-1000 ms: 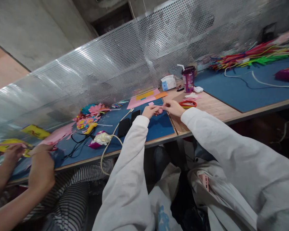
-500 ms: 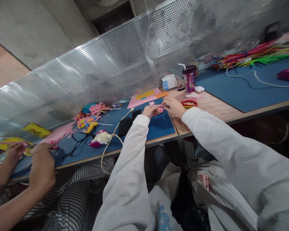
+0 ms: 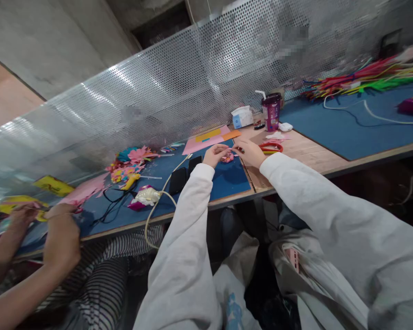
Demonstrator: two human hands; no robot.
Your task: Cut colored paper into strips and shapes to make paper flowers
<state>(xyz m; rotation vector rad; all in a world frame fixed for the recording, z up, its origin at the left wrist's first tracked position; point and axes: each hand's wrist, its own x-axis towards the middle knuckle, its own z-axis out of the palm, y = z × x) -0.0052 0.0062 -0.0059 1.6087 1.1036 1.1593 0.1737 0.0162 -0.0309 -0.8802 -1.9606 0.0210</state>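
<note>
My left hand and my right hand meet over the blue mat at the table's middle. Between them is a small pink paper piece. The left hand's fingers are curled on it. The right hand's fingertips are pinched near its upper edge, on something thin I cannot make out. Both arms wear white sleeves. Red-handled scissors lie just right of my right hand.
Pink and orange paper sheets, a tissue box and a purple cup with a straw stand behind my hands. Two phones, a cable and paper flowers lie left. Another person's hands work at far left. Coloured sticks lie at far right.
My hands have shifted slightly apart, and the pink piece now shows between them. The other person's hands have moved a little lower.
</note>
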